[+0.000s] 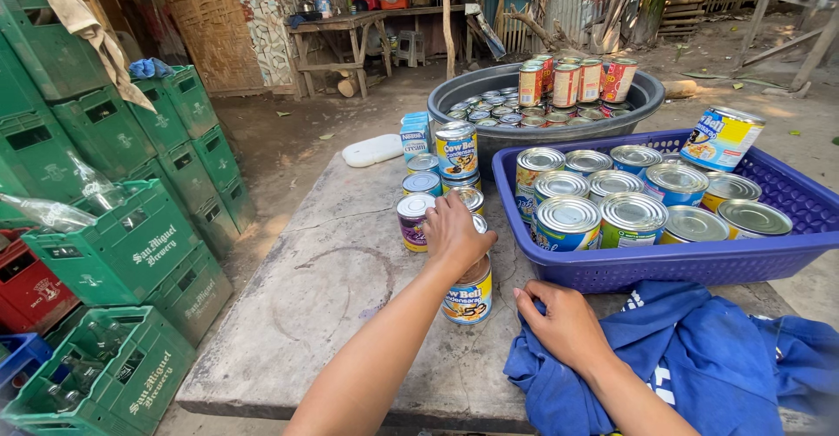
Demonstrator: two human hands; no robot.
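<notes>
My left hand [454,233] is closed over the top of a tin can [468,296] with a yellow and blue label that stands on the grey concrete slab [332,305]. More cans [418,218] stand in a short stack and row just behind it. My right hand [564,322] rests on a crumpled blue cloth [699,366] at the slab's near right. A purple plastic basket [690,266] to the right holds several cans, silver lids up.
A dark round basin [642,95] full of cans sits behind the basket. Green bottle crates [131,244] are stacked at the left, with a red crate [26,287] beside them. A white flat container [371,149] lies at the slab's far edge. Wooden tables stand in the background.
</notes>
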